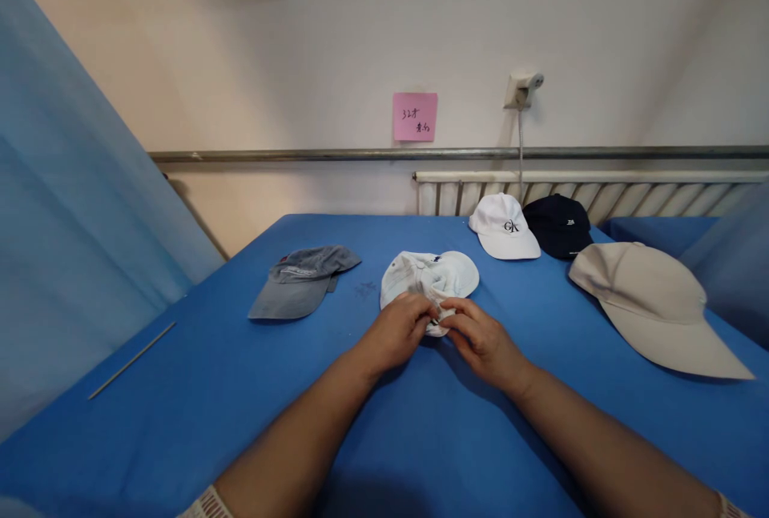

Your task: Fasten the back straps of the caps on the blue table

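Note:
A pale, off-white baseball cap (460, 271) lies on the blue-covered table in front of me, its brim pointing to the back right. My left hand (404, 327) pinches the near edge of this cap, fingers bent together. Close beside it, my right hand (481, 339) grips the same edge between thumb and fingers. The hands almost meet there, and the exact bit of strap or fabric between the fingertips is too small to make out. To the left rests a grey cap (300, 286), partly collapsed, brim toward me.
At the back right sit a white cap (501, 226) with black letters and a dark navy cap (556, 222). A large beige cap (649, 294) is nearer on the right. A thin stick (132, 360) lies at the left table edge. A radiator (589, 177) stands behind.

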A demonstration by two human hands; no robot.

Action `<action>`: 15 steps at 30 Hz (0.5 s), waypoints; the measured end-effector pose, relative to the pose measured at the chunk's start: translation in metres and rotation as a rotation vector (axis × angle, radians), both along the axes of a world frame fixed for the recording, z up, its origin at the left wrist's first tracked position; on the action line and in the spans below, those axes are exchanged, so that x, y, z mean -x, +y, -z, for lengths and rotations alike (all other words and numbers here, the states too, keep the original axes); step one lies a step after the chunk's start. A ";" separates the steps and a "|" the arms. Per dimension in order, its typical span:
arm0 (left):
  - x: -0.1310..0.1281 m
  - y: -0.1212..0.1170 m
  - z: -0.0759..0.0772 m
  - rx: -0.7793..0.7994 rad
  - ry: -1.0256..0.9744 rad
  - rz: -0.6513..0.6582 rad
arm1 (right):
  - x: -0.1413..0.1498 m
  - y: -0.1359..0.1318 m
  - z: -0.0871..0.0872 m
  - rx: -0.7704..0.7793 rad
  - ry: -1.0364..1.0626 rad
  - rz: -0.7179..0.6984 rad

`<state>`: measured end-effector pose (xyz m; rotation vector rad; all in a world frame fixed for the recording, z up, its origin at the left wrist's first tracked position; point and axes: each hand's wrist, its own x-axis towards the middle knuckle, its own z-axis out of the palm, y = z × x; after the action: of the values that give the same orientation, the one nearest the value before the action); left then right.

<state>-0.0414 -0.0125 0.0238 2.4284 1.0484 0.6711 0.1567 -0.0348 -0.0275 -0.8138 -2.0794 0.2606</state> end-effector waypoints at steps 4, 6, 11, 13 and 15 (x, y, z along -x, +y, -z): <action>0.000 0.000 0.002 0.023 -0.067 -0.043 | -0.002 0.001 0.001 -0.004 -0.003 0.009; 0.000 -0.001 -0.001 0.022 -0.046 -0.086 | -0.002 0.001 0.001 -0.007 0.003 0.012; 0.001 -0.004 -0.009 -0.030 0.078 -0.051 | 0.000 0.000 0.000 0.004 -0.008 0.011; 0.001 -0.005 -0.010 -0.032 0.087 -0.028 | 0.000 0.000 0.001 0.008 -0.007 0.008; 0.000 -0.005 -0.009 -0.017 0.070 -0.005 | -0.001 -0.001 0.001 0.013 -0.003 0.001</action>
<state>-0.0417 -0.0172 0.0323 2.4813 1.0800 0.6029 0.1572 -0.0355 -0.0286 -0.8233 -2.0817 0.2729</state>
